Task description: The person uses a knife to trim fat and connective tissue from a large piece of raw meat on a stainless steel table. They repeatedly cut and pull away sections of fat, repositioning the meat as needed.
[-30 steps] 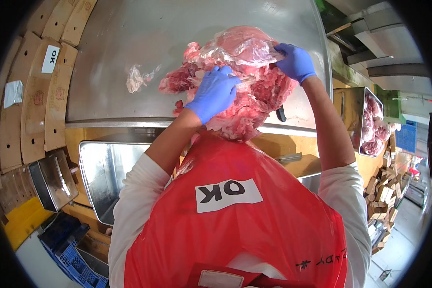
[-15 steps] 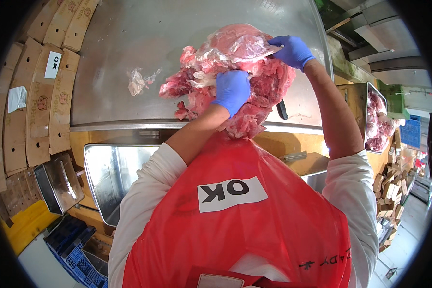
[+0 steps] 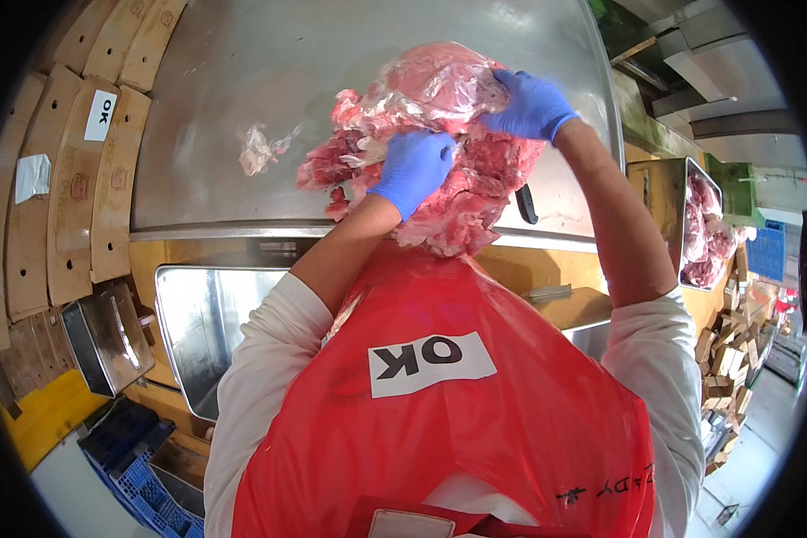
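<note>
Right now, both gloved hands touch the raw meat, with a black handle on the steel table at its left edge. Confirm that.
Wrong edge: the head view shows the black handle at the right edge of the raw meat. Rest stands.

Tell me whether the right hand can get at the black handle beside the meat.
Probably yes: the black handle sticks out to the right of the meat, with nothing seen over it. The right hand is on the meat, though, and would likely need to come off first.
</note>
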`<state>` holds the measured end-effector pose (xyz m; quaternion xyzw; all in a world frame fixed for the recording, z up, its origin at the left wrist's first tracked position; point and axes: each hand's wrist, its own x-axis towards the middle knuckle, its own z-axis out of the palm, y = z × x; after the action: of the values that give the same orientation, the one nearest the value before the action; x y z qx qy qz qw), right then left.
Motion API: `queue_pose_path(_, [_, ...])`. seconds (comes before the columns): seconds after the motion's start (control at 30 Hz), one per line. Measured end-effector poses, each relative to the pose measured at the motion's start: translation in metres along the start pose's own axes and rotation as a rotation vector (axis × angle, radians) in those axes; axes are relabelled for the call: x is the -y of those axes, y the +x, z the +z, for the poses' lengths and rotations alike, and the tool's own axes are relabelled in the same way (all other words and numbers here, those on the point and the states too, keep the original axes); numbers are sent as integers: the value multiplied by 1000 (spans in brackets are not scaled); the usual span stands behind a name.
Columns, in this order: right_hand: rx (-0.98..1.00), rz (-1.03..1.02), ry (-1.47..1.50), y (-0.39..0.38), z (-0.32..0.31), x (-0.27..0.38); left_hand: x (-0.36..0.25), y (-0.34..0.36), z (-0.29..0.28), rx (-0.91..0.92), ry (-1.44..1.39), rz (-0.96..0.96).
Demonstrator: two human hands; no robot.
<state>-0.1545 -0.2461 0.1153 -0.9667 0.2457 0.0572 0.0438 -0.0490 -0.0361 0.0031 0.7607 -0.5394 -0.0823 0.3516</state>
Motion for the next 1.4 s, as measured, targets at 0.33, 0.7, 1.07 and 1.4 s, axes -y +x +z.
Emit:
queue_pose_path(0.33, [-5,-1,-210,7,12,17,-9,10,16,46,146,-42])
queue_pose_path(0.7, [22,-27,-167,22,3,5,4,19,21,90,62,-72])
queue_pose_path(1.07, [22,-21,-108,12,-1,-1,2,23,13,123,-99,-239])
queue_pose_path(1.4, [22,-22,-76,6,-6,-1,20,22,21,172,-490,-314])
